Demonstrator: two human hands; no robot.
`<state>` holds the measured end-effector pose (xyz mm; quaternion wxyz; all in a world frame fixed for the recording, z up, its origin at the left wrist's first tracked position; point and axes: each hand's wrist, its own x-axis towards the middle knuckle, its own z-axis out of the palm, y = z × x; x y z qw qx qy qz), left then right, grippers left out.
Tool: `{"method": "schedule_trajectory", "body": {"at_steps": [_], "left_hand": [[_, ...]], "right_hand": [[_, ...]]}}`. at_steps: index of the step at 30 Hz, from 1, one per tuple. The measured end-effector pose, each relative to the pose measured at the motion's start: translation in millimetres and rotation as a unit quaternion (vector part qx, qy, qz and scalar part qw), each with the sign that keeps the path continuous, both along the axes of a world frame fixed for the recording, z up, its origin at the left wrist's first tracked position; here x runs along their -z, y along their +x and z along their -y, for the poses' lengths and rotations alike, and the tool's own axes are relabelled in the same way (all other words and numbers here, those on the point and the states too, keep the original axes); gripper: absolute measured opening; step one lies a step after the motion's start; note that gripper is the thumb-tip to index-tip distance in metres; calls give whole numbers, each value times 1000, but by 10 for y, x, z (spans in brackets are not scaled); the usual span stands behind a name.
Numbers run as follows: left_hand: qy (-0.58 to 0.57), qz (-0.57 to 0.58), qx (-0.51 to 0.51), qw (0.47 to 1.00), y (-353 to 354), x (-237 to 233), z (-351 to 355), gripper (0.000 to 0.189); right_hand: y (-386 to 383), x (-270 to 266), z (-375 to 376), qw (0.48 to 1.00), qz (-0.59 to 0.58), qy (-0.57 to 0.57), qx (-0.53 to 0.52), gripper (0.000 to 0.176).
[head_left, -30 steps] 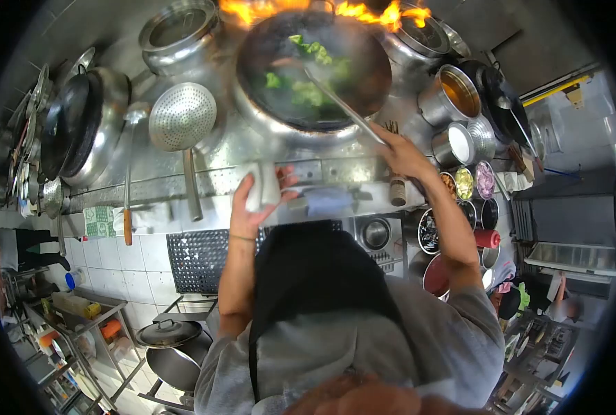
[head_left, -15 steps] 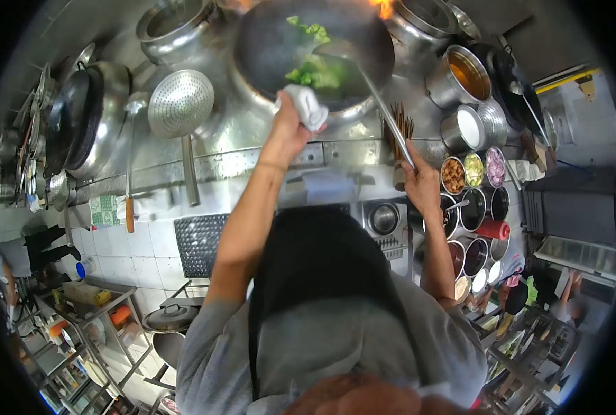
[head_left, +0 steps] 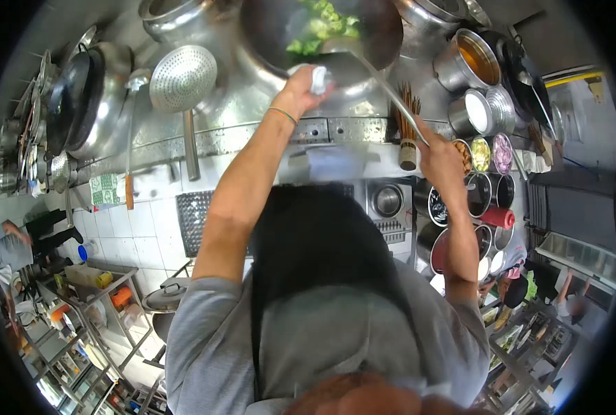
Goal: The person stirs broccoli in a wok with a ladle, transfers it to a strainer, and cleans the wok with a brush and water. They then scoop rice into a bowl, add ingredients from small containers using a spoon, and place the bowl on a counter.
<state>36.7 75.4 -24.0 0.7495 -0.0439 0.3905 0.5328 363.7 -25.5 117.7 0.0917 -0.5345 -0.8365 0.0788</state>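
Note:
My left hand (head_left: pixel 302 91) is closed around a folded white cloth (head_left: pixel 319 79) at the near rim of a large dark wok (head_left: pixel 266 31). The wok's edge under the cloth is hidden. In the wok lie green leafy vegetables (head_left: pixel 332 24), slightly blurred. My right hand (head_left: pixel 438 155) grips the long metal handle of a wok ladle (head_left: pixel 384 81), whose head is in the wok beside the greens. Just left of the right hand, a bamboo brush (head_left: pixel 408 155) stands with its bristles toward the wok.
A perforated skimmer (head_left: pixel 183 79) lies on the steel stove top to the left. At right are a pot of orange liquid (head_left: pixel 468 61), a white-filled pot (head_left: pixel 479 112), a tub of chopped purple pieces (head_left: pixel 502 153) and a red bottle (head_left: pixel 498 218). Other people are at both sides.
Both forearms reach farther forward. The greens are bunched higher in the wok. My view has shifted, so the stove things sit a little higher. The cloth and ladle stay held.

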Motion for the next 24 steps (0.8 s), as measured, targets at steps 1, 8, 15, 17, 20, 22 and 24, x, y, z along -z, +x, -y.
{"method": "schedule_trajectory", "body": {"at_steps": [1, 8, 15, 17, 20, 22, 24], "left_hand": [[-1, 5, -4, 1000, 24, -77, 63, 17], [-45, 20, 56, 997, 120, -699, 727, 16], [-35, 19, 55, 998, 174, -846, 919, 17], [-59, 23, 42, 997, 204, -998, 880, 14], [-59, 63, 24, 996, 51, -891, 499, 14], [-23, 32, 24, 999, 31, -712, 483, 15], [-16, -11, 5, 1000, 118, -452, 554, 16]], "right_hand": [[-61, 6, 22, 1000, -16, -2, -9, 53], [127, -674, 129, 996, -18, -23, -82, 46], [-48, -516, -175, 996, -3, -66, -59, 48], [-183, -557, -224, 995, 13, -94, -29, 47], [-493, -498, -450, 996, 32, -81, 8, 44], [-603, -256, -691, 998, 9, -51, 20, 44], [-682, -163, -734, 998, -10, -35, 46, 43]]}}
